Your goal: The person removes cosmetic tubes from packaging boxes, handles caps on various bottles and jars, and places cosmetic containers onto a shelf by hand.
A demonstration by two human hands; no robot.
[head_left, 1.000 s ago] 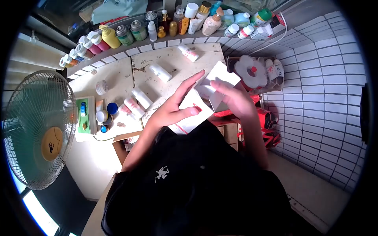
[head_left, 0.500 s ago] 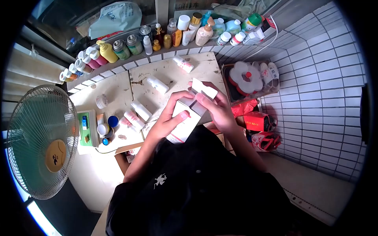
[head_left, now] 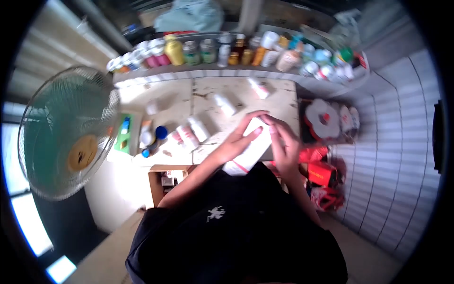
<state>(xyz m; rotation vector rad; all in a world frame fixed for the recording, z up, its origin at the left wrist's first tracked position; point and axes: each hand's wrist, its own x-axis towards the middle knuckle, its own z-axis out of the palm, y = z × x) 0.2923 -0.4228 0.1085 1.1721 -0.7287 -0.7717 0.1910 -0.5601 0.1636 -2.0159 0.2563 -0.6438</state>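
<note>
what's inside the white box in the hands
The contents can't be seen: only outer faces of the white box show, and the left hand and right hand partly cover its upper end.

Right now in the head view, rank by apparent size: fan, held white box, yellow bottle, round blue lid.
Largest to smallest:
Fan
White box
Yellow bottle
Round blue lid
Nearness to the camera may enlarge the fan and box; apparent order only.

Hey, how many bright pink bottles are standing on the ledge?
2. They stand side by side toward the ledge's left end: one pink bottle beside the yellow bottle, the other pink bottle just left of it.
</note>
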